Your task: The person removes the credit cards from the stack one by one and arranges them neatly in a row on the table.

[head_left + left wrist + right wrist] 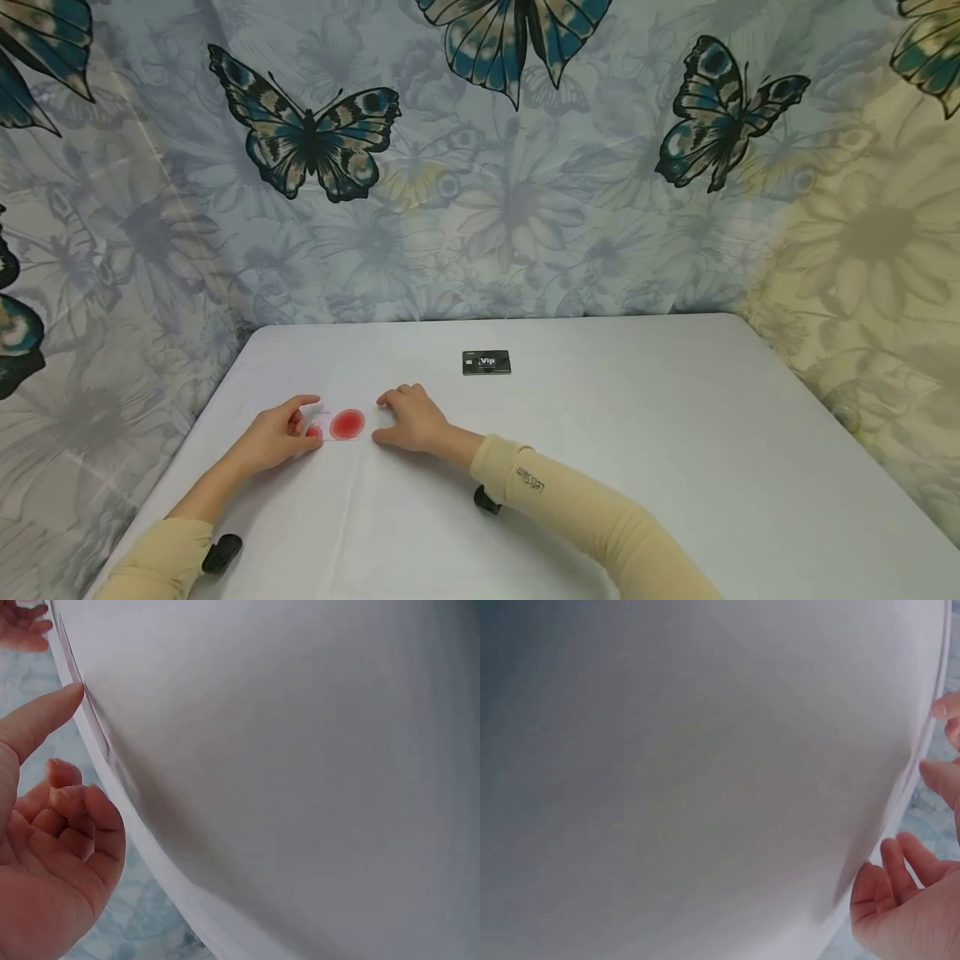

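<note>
A thin, pale or see-through card with red round patches (347,424) lies flat on the white table, left of the middle. My left hand (272,432) is at its left end, index finger stretched along the far side and thumb touching the near edge; the other fingers curl inward and partly cover a second red patch. Just off the card's right end is my right hand (412,419), with thumb and index finger spread apart and nothing between them. From the left wrist, the card (96,724) shows only as a thin edge by the thumb.
Farther back on the table (637,417) lies a black card (486,362) with "Vip" lettering. Behind and around hangs a floral cloth with butterflies (309,137). Both forearms wear pale yellow sleeves, with dark wrist devices (222,553) underneath.
</note>
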The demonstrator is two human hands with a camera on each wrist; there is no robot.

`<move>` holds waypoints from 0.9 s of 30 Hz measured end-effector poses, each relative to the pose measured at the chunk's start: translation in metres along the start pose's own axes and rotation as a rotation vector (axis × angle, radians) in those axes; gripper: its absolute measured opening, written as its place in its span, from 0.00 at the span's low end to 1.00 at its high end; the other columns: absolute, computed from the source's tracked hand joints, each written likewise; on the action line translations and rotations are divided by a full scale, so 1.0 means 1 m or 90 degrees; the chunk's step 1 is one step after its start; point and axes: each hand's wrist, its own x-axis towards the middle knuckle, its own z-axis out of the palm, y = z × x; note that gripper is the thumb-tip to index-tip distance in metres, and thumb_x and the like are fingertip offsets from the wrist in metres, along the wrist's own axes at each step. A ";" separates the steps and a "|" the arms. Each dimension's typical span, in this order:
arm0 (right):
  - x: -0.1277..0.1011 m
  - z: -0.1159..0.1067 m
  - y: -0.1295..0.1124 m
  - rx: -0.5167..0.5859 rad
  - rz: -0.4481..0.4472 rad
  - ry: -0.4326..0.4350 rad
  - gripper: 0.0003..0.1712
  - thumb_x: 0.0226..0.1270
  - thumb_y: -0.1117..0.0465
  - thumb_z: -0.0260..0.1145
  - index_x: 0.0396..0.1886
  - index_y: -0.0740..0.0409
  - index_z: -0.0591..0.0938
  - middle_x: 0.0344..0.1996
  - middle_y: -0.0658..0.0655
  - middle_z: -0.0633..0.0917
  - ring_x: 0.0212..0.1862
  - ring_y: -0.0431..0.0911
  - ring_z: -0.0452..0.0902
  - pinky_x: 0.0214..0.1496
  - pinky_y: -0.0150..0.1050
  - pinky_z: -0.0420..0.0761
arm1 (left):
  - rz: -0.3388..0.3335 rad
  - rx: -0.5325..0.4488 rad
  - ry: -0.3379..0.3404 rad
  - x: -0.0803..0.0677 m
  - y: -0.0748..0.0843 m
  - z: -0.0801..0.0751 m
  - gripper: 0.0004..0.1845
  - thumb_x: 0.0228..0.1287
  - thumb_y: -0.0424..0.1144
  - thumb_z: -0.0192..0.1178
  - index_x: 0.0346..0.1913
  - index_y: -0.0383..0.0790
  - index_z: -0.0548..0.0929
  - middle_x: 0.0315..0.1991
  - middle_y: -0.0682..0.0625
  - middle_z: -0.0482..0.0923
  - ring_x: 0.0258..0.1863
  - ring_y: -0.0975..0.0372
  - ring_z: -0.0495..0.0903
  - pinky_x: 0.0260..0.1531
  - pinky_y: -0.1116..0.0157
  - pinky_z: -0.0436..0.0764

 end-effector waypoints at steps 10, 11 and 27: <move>-0.022 -0.013 0.017 0.020 -0.005 0.004 0.27 0.57 0.50 0.73 0.55 0.54 0.81 0.45 0.50 0.81 0.48 0.44 0.70 0.52 0.34 0.71 | 0.084 -0.016 -0.018 0.010 0.041 0.029 0.30 0.57 0.35 0.70 0.61 0.29 0.73 0.29 0.52 0.72 0.24 0.67 0.66 0.27 0.68 0.70; -0.026 -0.015 0.019 0.027 -0.004 0.001 0.27 0.57 0.50 0.73 0.55 0.54 0.81 0.46 0.51 0.81 0.49 0.45 0.70 0.52 0.34 0.71 | 0.094 -0.020 -0.021 0.012 0.046 0.032 0.29 0.58 0.35 0.70 0.61 0.29 0.74 0.29 0.52 0.73 0.24 0.67 0.67 0.28 0.68 0.71; -0.077 -0.045 0.070 0.156 -0.004 0.010 0.26 0.60 0.54 0.71 0.56 0.59 0.79 0.48 0.55 0.80 0.51 0.51 0.70 0.53 0.48 0.71 | 0.115 -0.118 -0.067 0.027 0.092 0.077 0.26 0.60 0.40 0.69 0.60 0.35 0.77 0.44 0.47 0.78 0.42 0.57 0.78 0.40 0.67 0.78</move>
